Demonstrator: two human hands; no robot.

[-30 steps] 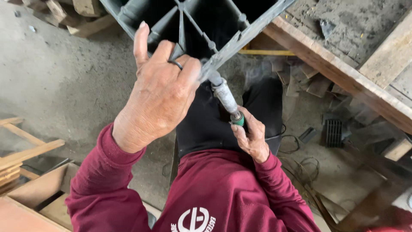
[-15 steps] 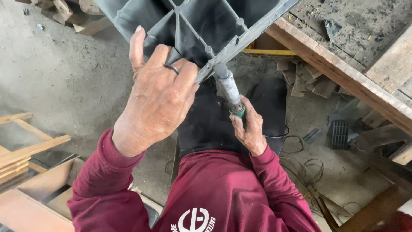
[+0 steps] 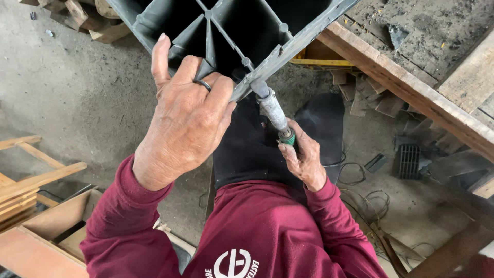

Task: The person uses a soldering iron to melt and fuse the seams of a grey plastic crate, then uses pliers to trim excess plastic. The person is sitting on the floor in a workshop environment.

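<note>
Here, looking down from the head camera, I see my two bare hands working on a dark grey plastic crate (image 3: 226,31) that fills the upper centre of the frame. The crate is tilted, its ribbed inside with cross-shaped dividers facing me.

My left hand (image 3: 188,116) sits large at centre left. Its fingers curl over the crate's lower edge and grip it, with the index finger pointing up along a wall and a ring on one finger.

My right hand (image 3: 303,159) is lower, right of centre. Its fingers are closed around the green-banded end of a slim metal tool (image 3: 272,110). The tool slants up and left, and its tip touches the crate's rim just beside my left fingertips.

As I judge it, the work on this rim is under way: the tip is at the edge, but I cannot tell how much of the rim is already treated or what is left, since no clear mark shows.

Below are my dark red sleeves and dark trousers. A wooden bench (image 3: 411,92) runs across the upper right. Wooden frames (image 3: 36,180) lie at the lower left, and loose wires (image 3: 360,201) lie on the concrete floor (image 3: 77,103) at the lower right.
</note>
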